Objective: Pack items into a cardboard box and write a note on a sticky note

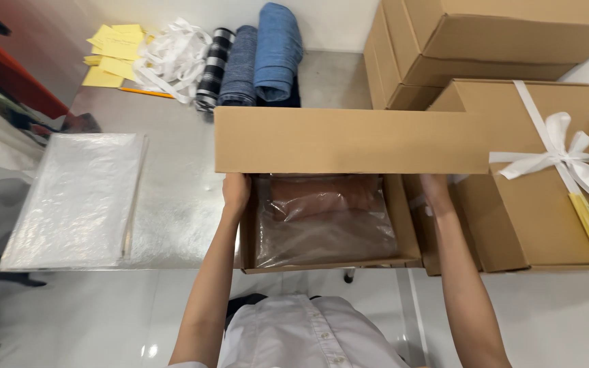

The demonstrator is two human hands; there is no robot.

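Observation:
An open brown cardboard box (pixel 403 235) sits at the near edge of a shiny metal table (pixel 178 197). Inside it lies a brown garment in a clear plastic bag (pixel 322 218). I hold a flat cardboard lid (pixel 349 140) over the box's far part, tilted up toward me. My left hand (pixel 235 191) grips the lid's left end from below, and my right hand (pixel 436 189) grips its right end. Both sets of fingers are partly hidden behind the lid.
A stack of clear plastic bags (pixel 80 197) lies at the left. At the back are yellow paper slips (pixel 114 51), white ribbon (pixel 172 58) and folded fabrics (pixel 253 58). A ribbon-tied box (pixel 547 170) sits right, stacked cartons (pixel 485 41) behind it.

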